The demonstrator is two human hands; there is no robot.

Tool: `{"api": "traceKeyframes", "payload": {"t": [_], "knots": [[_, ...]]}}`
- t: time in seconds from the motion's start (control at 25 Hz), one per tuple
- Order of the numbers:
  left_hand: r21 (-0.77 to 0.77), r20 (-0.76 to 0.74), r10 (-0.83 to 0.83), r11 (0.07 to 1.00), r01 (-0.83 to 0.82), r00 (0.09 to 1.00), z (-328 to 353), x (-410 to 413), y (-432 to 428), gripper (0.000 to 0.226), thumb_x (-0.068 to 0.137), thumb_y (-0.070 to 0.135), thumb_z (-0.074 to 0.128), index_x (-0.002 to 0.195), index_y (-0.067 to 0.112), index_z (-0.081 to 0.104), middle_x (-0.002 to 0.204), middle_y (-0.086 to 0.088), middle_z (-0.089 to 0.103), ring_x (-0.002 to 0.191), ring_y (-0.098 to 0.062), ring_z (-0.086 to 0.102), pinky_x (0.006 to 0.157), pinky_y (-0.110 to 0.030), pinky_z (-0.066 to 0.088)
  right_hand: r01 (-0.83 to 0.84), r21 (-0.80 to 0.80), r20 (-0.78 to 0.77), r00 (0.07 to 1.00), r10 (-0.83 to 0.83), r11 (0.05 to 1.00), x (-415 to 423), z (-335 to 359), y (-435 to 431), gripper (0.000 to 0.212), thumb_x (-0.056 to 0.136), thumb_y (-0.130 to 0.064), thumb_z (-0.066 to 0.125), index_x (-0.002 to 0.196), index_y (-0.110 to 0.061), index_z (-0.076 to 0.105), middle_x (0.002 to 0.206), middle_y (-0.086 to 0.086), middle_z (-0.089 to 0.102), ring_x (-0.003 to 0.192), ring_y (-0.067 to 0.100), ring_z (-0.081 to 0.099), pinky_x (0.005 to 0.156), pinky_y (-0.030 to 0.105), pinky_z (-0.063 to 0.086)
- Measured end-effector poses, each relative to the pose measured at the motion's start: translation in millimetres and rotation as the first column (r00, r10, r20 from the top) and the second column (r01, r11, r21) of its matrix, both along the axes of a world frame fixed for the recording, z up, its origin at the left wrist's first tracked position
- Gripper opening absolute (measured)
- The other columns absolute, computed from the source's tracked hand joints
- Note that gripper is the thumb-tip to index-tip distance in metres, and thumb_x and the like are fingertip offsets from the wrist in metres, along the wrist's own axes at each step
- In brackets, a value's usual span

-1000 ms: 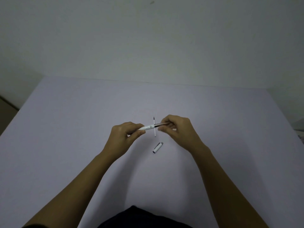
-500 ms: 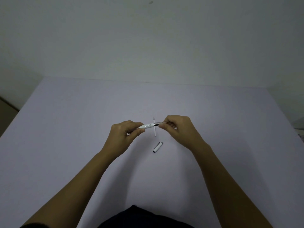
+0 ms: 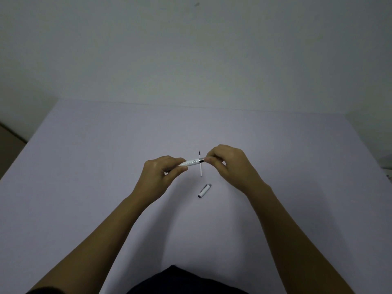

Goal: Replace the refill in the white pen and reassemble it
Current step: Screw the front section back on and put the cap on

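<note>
Two hands work above the table [image 3: 89,187]. Left hand [image 3: 158,176] pinches the white pen barrel [image 3: 191,162] between thumb and fingers, barrel roughly level, pointing right. Right hand [image 3: 230,164] is closed on the pen's front end just past the silver ring [image 3: 201,160]; whatever part it grips there is hidden by the fingers. Neither hand is loose.

One thin refill [image 3: 200,166] lies on the table behind and under the pen, dark tip away from the person, crossing the barrel in view; cannot tell whether it is the old or new one. Pen cap [image 3: 204,190] lies alone on the table, near the refill's near end, apart from both hands.

Handling, judged: pen is light, rigid plastic, smooth, likely slippery under twist, so grip mid-barrel with the left and close to the ring with the right, where the joint sits. Keep both parts in line while turning; cross-threading is the risk. Refill is thin, bends easily, rolls; pick it by the white tube, not the tip. Cap is small, rolls too; pinch it across its sides.
</note>
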State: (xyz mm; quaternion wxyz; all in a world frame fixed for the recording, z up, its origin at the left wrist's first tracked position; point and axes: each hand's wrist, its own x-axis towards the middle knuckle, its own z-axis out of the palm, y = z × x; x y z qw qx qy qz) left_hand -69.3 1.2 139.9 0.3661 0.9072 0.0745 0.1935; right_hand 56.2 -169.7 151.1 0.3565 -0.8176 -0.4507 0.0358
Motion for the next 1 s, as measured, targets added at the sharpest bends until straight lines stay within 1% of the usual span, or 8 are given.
{"api": "traceKeyframes", "payload": {"t": [0.08, 0.2, 0.36, 0.44, 0.52, 0.64, 0.8, 1.0], "knots": [[0.001, 0.009, -0.001, 1.0, 0.001, 1.0, 0, 1, 0, 0.02, 0.081, 0.025, 0.063, 0.096, 0.015, 0.072, 0.066, 0.01, 0.057, 0.066, 0.007, 0.051, 0.06, -0.002, 0.034, 0.023, -0.024, -0.02, 1.0, -0.023, 0.999, 1, 0, 0, 0.034, 0.086, -0.042, 0.051, 0.087, -0.011, 0.066, 0.074, 0.0, 0.061, 0.067, 0.011, 0.053, 0.062, 0.023, 0.04], [0.005, 0.003, 0.002, 1.0, -0.002, 1.0, -1, 1, 1, 0.021, 0.081, 0.028, 0.061, 0.096, 0.017, 0.072, 0.065, 0.008, 0.059, 0.066, 0.006, 0.051, 0.06, -0.003, 0.035, -0.03, -0.02, -0.016, 0.999, 0.029, 0.999, 1, -1, 1, 0.023, 0.086, -0.034, 0.06, 0.094, -0.013, 0.065, 0.081, -0.001, 0.064, 0.074, 0.01, 0.056, 0.07, 0.021, 0.046], [-0.014, 0.012, 0.001, 1.0, -0.001, 1.0, -2, 2, 1, 0.022, 0.081, 0.027, 0.062, 0.096, 0.015, 0.072, 0.066, 0.011, 0.058, 0.065, 0.007, 0.051, 0.06, -0.003, 0.035, -0.003, -0.035, -0.011, 1.0, 0.003, 0.999, 4, 0, 4, 0.04, 0.086, -0.046, 0.047, 0.087, -0.011, 0.067, 0.074, 0.003, 0.063, 0.067, 0.014, 0.053, 0.062, 0.025, 0.042], [-0.021, 0.011, 0.005, 1.0, -0.005, 1.0, -2, 2, 2, 0.021, 0.081, 0.027, 0.062, 0.097, 0.016, 0.072, 0.067, 0.011, 0.059, 0.065, 0.007, 0.051, 0.06, -0.003, 0.035, -0.038, -0.027, -0.003, 0.999, 0.038, 0.999, 5, -1, 4, 0.03, 0.085, -0.04, 0.056, 0.093, -0.012, 0.066, 0.082, -0.002, 0.064, 0.074, 0.009, 0.055, 0.069, 0.022, 0.045], [-0.016, 0.009, 0.003, 1.0, -0.003, 1.0, -3, 3, 3, 0.021, 0.081, 0.027, 0.061, 0.096, 0.017, 0.071, 0.067, 0.008, 0.061, 0.065, 0.004, 0.051, 0.06, -0.004, 0.035, -0.044, -0.023, 0.038, 0.998, 0.044, 0.999, 5, -2, 4, 0.028, 0.088, -0.036, 0.054, 0.088, -0.011, 0.066, 0.077, 0.001, 0.065, 0.07, 0.013, 0.056, 0.065, 0.026, 0.046], [0.008, 0.029, 0.002, 1.0, -0.003, 1.0, -4, 3, 3, 0.021, 0.081, 0.026, 0.062, 0.096, 0.014, 0.071, 0.068, 0.001, 0.067, 0.066, -0.006, 0.052, 0.059, -0.005, 0.036, 0.003, -0.044, 0.055, 0.998, 0.0, 0.999, 4, -4, 8, 0.045, 0.088, -0.042, 0.037, 0.074, -0.01, 0.065, 0.063, 0.007, 0.059, 0.058, 0.018, 0.049, 0.055, 0.025, 0.036], [0.02, 0.054, 0.01, 1.0, -0.011, 0.998, -6, 2, 3, 0.028, 0.082, 0.034, 0.058, 0.096, 0.013, 0.071, 0.07, -0.002, 0.07, 0.066, -0.011, 0.052, 0.059, -0.004, 0.036, 0.024, -0.131, -0.017, 1.0, -0.027, 0.991, 7, -5, 12, 0.047, 0.09, -0.043, 0.038, 0.065, -0.01, 0.06, 0.055, -0.001, 0.047, 0.053, 0.013, 0.041, 0.054, 0.021, 0.03], [0.006, 0.055, 0.058, 0.998, -0.058, 0.997, -9, 3, 6, 0.02, 0.082, 0.026, 0.063, 0.094, 0.013, 0.072, 0.068, 0.0, 0.069, 0.065, -0.005, 0.052, 0.059, -0.003, 0.035, 0.076, -0.029, -0.208, 0.975, -0.08, 0.997, 9, -5, 15, 0.033, 0.087, -0.038, 0.05, 0.096, -0.013, 0.07, 0.079, 0.001, 0.065, 0.073, 0.012, 0.059, 0.068, 0.022, 0.045]]}}
